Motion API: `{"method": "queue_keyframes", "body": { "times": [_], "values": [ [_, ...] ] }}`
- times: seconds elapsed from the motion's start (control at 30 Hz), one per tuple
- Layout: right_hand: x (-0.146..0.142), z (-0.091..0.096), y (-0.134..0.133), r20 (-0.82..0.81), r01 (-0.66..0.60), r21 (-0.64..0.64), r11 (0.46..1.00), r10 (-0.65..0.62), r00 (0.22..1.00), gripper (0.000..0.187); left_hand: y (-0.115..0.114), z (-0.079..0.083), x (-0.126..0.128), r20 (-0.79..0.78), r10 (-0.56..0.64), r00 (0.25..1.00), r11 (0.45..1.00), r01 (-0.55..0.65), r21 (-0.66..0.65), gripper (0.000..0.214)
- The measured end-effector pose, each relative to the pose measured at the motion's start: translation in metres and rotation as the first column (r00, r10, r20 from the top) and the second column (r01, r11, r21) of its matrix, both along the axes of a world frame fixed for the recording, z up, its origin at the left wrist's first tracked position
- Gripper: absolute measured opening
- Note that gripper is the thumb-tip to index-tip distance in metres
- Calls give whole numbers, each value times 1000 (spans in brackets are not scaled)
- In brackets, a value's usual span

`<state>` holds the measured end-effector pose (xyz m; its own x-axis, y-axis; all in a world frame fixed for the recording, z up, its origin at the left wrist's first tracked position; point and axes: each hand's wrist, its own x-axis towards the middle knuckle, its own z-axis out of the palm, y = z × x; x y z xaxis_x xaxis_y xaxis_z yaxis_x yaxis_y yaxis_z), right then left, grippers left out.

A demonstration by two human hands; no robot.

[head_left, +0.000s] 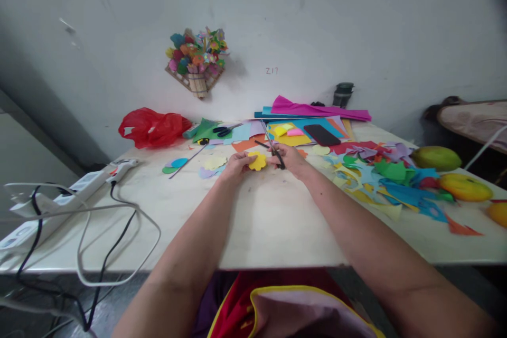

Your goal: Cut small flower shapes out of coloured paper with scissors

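Note:
Between thumb and fingers, my left hand (236,165) pinches a yellow paper flower (257,161) with a scalloped edge. My right hand (291,159) is closed around a pair of scissors (278,157) with black handles, the blades pointing up and away from me. Its fingertips are close to the flower's right edge; whether they touch it I cannot tell. Left of my left hand lie pale yellow and lilac paper cut-outs (214,163), with blue and green paper ovals (175,165) further left.
Colourful paper scraps (384,174) and mangoes (465,186) cover the right side. Behind are a phone (322,135), paper sheets (241,131), second scissors (224,130) and a red plastic bag (154,127). Power strips (85,182) and loose cables (137,206) occupy the left edge.

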<state>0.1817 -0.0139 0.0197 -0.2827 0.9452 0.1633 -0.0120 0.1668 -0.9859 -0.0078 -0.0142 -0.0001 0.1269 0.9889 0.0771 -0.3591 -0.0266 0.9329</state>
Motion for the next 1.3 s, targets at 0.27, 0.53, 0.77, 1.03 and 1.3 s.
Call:
{"method": "queue_keyframes", "body": {
  "times": [0.27, 0.53, 0.77, 1.03, 1.3],
  "values": [
    [13, -2, 3, 199, -124, -40, 991, 130, 971, 28, 5, -2, -8, -4, -6, 1000, 1000, 6, 24, 31],
    [11, -3, 3, 300, -217, -70, 974, 228, 926, 20, 3, -1, -8, -3, -25, 1000, 999, 25, 22, 26],
    [9, -1, -1, 288, -253, -71, 965, 262, 921, 23, 1, 2, -6, 6, -28, 1000, 1000, 28, -3, 26],
    [9, -1, -3, 237, -219, -52, 974, 225, 945, 23, 0, 2, -7, 15, -44, 999, 999, 44, 16, 26],
    [2, 1, -7, 262, -244, -53, 968, 249, 932, 18, 3, -2, -5, 5, -66, 998, 998, 66, -4, 22]
  ]
}}
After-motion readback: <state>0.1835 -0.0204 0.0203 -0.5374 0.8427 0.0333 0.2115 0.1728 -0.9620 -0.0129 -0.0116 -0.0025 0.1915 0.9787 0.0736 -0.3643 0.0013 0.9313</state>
